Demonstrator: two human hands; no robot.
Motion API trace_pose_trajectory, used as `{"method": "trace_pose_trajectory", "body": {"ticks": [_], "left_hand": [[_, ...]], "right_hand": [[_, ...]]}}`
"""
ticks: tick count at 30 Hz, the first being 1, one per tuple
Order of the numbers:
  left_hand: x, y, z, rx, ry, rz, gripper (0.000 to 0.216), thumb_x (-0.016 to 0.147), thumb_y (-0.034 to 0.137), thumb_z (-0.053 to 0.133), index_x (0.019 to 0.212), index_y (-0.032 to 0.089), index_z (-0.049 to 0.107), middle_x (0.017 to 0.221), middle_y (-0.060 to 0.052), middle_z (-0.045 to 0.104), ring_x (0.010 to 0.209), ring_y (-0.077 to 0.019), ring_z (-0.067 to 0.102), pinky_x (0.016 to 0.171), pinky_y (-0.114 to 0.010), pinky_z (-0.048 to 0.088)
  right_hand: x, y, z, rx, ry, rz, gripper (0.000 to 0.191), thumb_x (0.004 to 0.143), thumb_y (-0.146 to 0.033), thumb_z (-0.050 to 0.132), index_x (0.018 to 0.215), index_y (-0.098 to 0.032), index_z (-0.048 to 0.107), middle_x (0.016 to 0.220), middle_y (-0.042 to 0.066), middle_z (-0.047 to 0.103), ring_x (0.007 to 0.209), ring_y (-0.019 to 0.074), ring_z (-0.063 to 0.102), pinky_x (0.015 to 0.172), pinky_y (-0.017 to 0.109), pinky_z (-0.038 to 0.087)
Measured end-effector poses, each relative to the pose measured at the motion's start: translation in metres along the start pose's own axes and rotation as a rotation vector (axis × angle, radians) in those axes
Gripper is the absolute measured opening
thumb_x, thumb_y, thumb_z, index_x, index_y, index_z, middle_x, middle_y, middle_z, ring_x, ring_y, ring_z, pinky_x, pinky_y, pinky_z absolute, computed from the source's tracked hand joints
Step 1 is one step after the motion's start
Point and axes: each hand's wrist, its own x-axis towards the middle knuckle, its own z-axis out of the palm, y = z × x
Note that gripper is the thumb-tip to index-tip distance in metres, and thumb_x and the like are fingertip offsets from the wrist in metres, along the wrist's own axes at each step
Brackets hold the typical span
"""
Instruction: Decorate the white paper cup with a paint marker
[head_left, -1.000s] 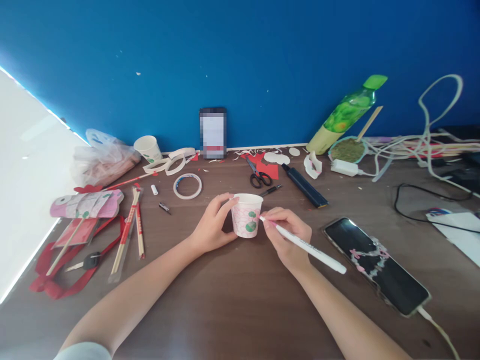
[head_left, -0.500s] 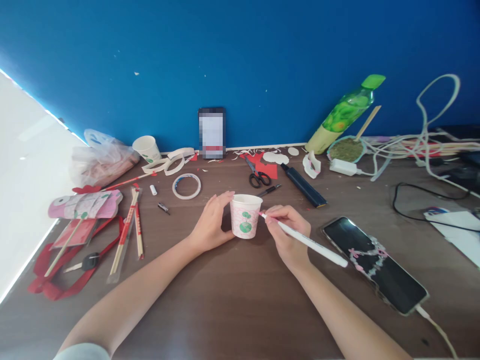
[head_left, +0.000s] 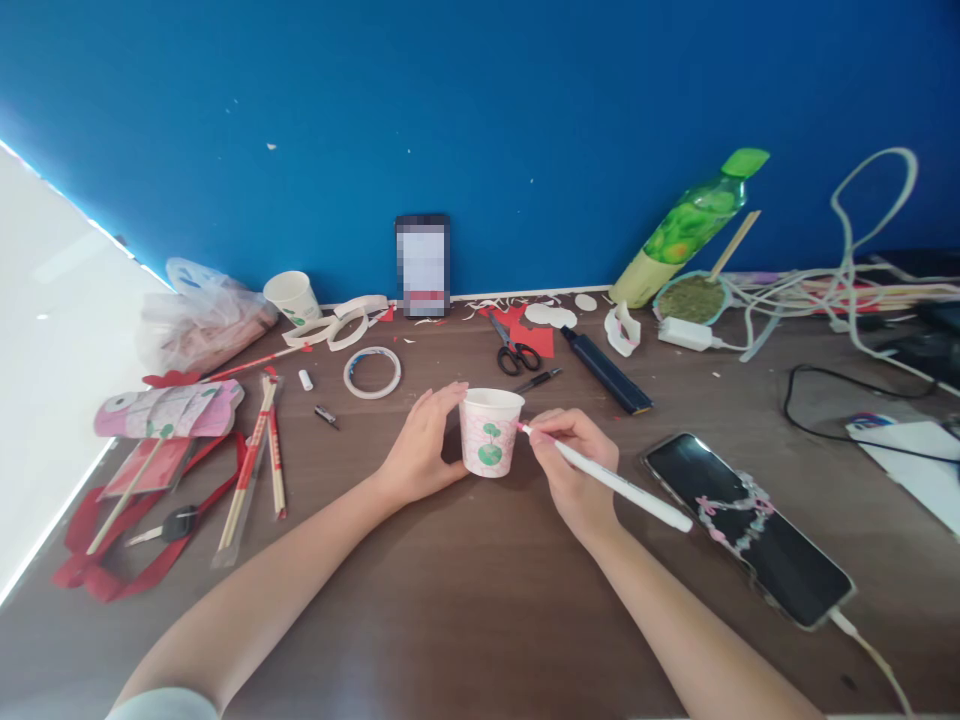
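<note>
A white paper cup (head_left: 480, 432) with pink patterning and green leaf prints stands upright on the table in front of me. My left hand (head_left: 421, 450) steadies it from the left, fingertips at the rim and thumb low on its side. Between the fingers of my right hand (head_left: 576, 470) is a white marker (head_left: 626, 495), its pink tip at the cup's right side. A black pen (head_left: 538, 380) and black-handled scissors (head_left: 519, 358) lie just behind the cup.
Behind are a roll of tape (head_left: 373, 373), a phone (head_left: 422, 266) propped on the blue wall, red paper (head_left: 534, 338) and a dark blue marker (head_left: 606, 372). Left lie wrapped chopsticks (head_left: 247, 465) and a key (head_left: 178, 523). To the right, a charging phone (head_left: 750, 530) lies below a leaning bottle (head_left: 686, 230).
</note>
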Motion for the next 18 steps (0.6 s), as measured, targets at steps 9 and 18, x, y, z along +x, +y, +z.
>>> {"method": "trace_pose_trajectory", "body": {"ticks": [9, 18], "left_hand": [[0.0, 0.0, 0.0, -0.003, -0.004, 0.005, 0.081, 0.071, 0.029, 0.075, 0.138, 0.023, 0.03, 0.144, -0.018, 0.048, 0.135, -0.0322, 0.048, 0.112, -0.057, 0.035], [0.0, 0.0, 0.0, -0.008, -0.014, 0.001, 0.083, 0.072, 0.028, 0.076, 0.139, 0.024, 0.028, 0.144, -0.017, 0.047, 0.136, -0.0321, 0.047, 0.113, -0.056, 0.034]], "right_hand": [[0.001, 0.001, 0.0, -0.011, 0.009, 0.029, 0.009, 0.076, -0.018, 0.063, 0.068, -0.021, 0.06, 0.067, 0.001, 0.062, 0.063, 0.0154, 0.059, 0.059, 0.028, 0.046], [-0.002, 0.011, -0.003, 0.003, 0.016, 0.062, 0.008, 0.079, -0.021, 0.063, 0.071, -0.021, 0.062, 0.069, 0.001, 0.061, 0.066, 0.016, 0.058, 0.061, 0.029, 0.045]]}}
